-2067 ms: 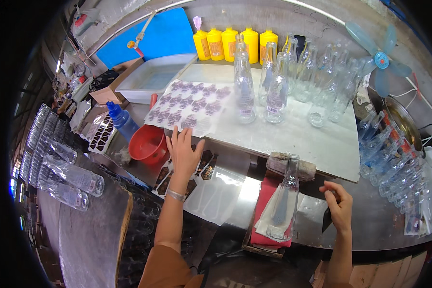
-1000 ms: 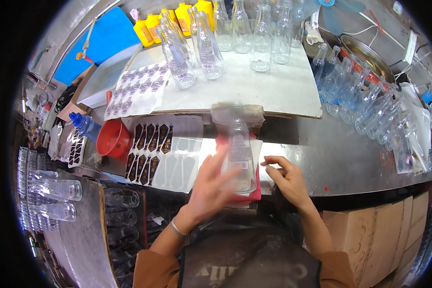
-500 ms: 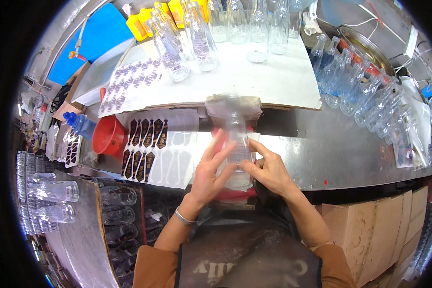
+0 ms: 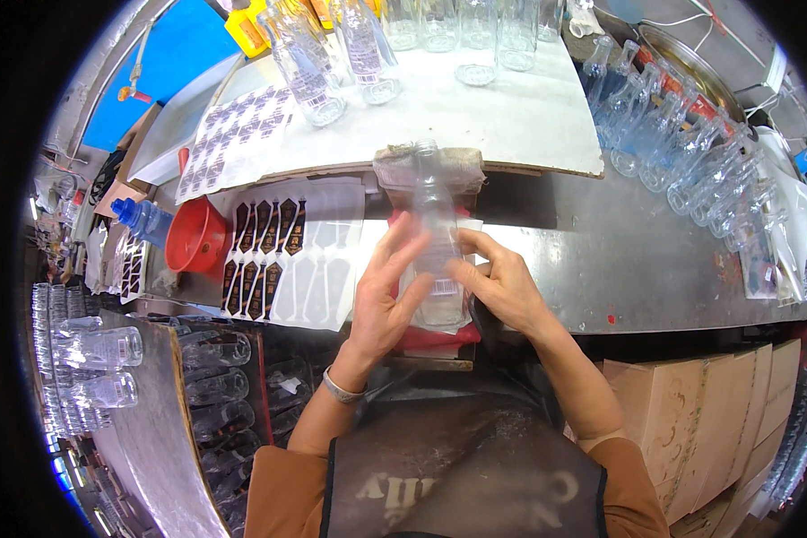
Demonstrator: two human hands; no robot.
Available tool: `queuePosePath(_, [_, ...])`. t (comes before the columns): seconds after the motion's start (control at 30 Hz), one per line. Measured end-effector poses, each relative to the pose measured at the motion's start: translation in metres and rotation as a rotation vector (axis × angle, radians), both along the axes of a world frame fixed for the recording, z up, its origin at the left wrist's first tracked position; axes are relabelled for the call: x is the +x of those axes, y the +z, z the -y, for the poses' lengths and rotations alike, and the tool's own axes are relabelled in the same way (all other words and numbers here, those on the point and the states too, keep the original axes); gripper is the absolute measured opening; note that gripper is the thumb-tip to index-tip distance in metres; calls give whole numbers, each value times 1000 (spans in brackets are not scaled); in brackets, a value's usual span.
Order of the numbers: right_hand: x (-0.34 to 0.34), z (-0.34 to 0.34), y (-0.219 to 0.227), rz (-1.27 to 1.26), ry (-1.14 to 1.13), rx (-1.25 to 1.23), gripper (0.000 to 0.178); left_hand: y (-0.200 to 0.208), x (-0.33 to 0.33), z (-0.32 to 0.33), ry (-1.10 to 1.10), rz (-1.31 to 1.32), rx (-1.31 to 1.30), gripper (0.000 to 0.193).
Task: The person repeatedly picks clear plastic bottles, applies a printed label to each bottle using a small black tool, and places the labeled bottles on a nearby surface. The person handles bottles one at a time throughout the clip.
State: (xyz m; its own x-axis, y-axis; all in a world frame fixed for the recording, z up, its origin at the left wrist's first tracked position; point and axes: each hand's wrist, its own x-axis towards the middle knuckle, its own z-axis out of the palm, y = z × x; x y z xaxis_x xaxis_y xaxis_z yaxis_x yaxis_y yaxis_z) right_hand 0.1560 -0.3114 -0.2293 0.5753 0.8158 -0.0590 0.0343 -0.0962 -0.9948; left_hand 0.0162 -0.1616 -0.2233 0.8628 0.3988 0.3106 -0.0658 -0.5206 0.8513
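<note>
A clear glass bottle [image 4: 439, 311] lies in front of me, its neck pointing away across a cloth-wrapped rest [image 4: 393, 169] and its body over red padding [image 4: 462, 342]. Faint printing with a barcode shows on its upper side. My left hand [image 4: 387, 291] is at the bottle's left side, fingers spread and slightly blurred; whether they touch the glass I cannot tell. From the right, my right hand [image 4: 508, 285] grips the bottle, thumb on top and index finger along the side. Left of it lies a sheet of dark tie-shaped decals [image 4: 262, 285], part of its backing bare.
Clear bottles [image 4: 377, 85] stand on the raised white board [image 4: 511, 134], beside another decal sheet [image 4: 233, 143]. A red bucket [image 4: 195, 242] and blue-capped bottle [image 4: 143, 220] are at left. More bottles [image 4: 681, 170] line the right; cardboard boxes [image 4: 672, 421] stand below.
The left hand's fingers have opened wider and shifted off the bottle's middle, uncovering the barcode. The right hand stays at the bottle's side. The whole view has tilted slightly.
</note>
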Motion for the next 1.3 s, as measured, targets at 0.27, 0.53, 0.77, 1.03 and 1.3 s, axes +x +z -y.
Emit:
queuePosePath(0.27, [1, 0, 1, 8, -3, -1, 55, 0, 1, 2, 11, -8, 0, 50])
queuePosePath(0.53, [2, 1, -7, -62, -12, 27, 51, 1, 1, 2, 10, -27, 12, 51])
queuePosePath(0.77, [44, 27, -43, -665, -416, 284, 45, 4, -20, 1, -64, -48, 40, 82])
queuePosePath(1.03, [38, -17, 37, 653, -221, 107, 28, -17, -38, 8, -37, -141, 184, 111])
queuePosePath(1.3, [46, -35, 69, 1033, -165, 133, 23, -3, -36, 6, -19, -70, 240, 112])
